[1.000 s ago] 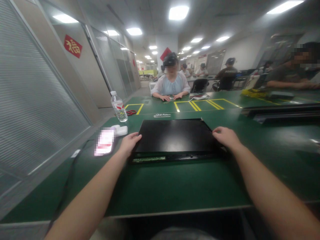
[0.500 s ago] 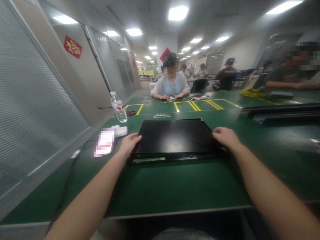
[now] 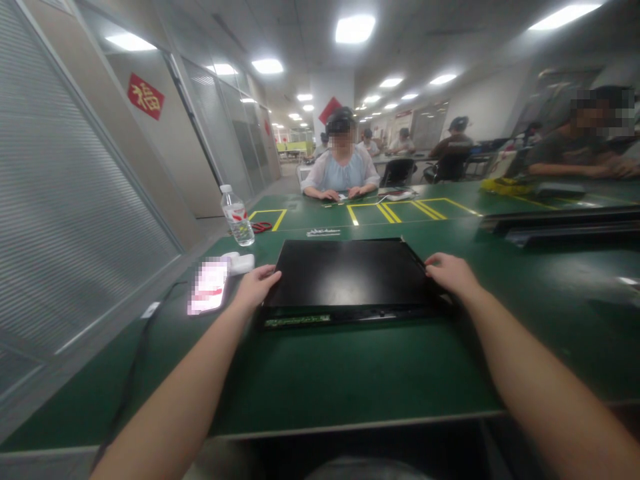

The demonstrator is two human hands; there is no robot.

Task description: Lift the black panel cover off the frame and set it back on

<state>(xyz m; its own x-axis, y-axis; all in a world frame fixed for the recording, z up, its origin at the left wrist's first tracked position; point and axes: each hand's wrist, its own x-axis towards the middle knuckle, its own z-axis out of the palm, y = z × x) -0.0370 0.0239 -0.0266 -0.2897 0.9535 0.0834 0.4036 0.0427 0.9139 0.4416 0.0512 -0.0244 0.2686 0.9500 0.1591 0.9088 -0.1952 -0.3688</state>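
A flat black display panel (image 3: 345,270) lies in front of me, over a dark frame (image 3: 390,315) that shows along its near and right sides. A green circuit strip (image 3: 297,321) runs along the near left edge. My left hand (image 3: 257,287) is closed on the panel's left edge, thumb on top and the other fingers at the side. At the right edge, my right hand (image 3: 449,275) pinches the panel's border between thumb and fingers. The undersides of both grips are hidden.
Left on the green table (image 3: 350,373) are a phone (image 3: 209,287), a white case (image 3: 243,264), a water bottle (image 3: 237,217) and red-handled scissors (image 3: 261,227). Small white pieces (image 3: 323,233) lie behind the panel. Long dark panels (image 3: 565,223) rest at right. A person (image 3: 341,167) sits opposite.
My hands and the panel stay almost still. The view shifts very slightly. At the far right, a seated person's head and arms have moved a little.
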